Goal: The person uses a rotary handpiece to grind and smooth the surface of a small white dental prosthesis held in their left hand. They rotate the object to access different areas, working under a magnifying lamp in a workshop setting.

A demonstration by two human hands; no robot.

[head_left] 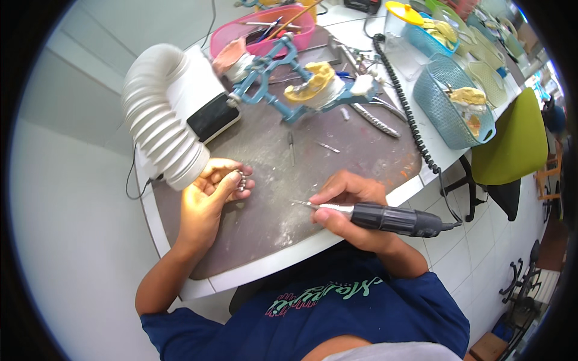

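Observation:
My left hand (pixel 214 189) pinches a small shiny metal dental framework (pixel 242 180) between thumb and fingers, close to the mouth of the white hose. Most of that piece is hidden by the fingers. In my right hand (pixel 352 207) is a black and silver rotary handpiece (pixel 394 219), held like a pen. Its thin bur (pixel 300 203) points left toward the framework, with a gap between them. On the brown mat (pixel 259 234) beyond my hands lie two loose burs, one dark-tipped bur (pixel 292 147) and one silver bur (pixel 328 146).
A ribbed white suction hose (pixel 159 114) arches at left beside a box with a black panel (pixel 214 117). A blue articulator (pixel 262 84) carries a yellow dental model (pixel 313 81). Pliers (pixel 376 120), a coiled cord (pixel 391 78), a pink basket (pixel 226 36) and a blue basket (pixel 445 117) lie beyond.

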